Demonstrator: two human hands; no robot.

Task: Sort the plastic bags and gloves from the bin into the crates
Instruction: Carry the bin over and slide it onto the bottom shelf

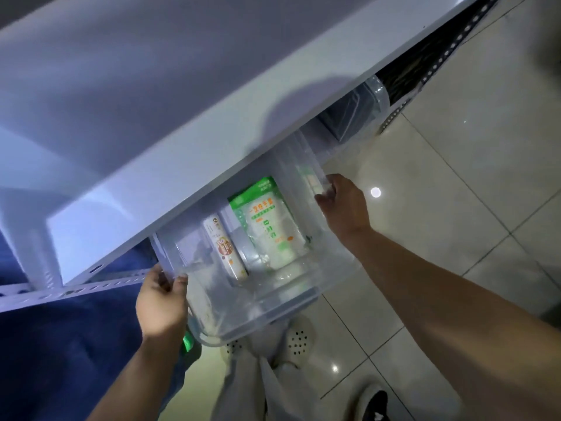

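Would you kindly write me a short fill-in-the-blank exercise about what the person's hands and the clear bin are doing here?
1. Both hands grip the rim of a clear plastic ____.
2. The left hand and right hand hold it partly under a white ____.
3. The large packet inside has a ____ printed top.
4. Beside it lies a narrow white box, on the person's ____ side.

Missing words: bin; shelf; green; left

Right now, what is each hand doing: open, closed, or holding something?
Left hand: grips the near-left rim of the clear plastic storage bin.
Right hand: grips the same bin's far-right rim.
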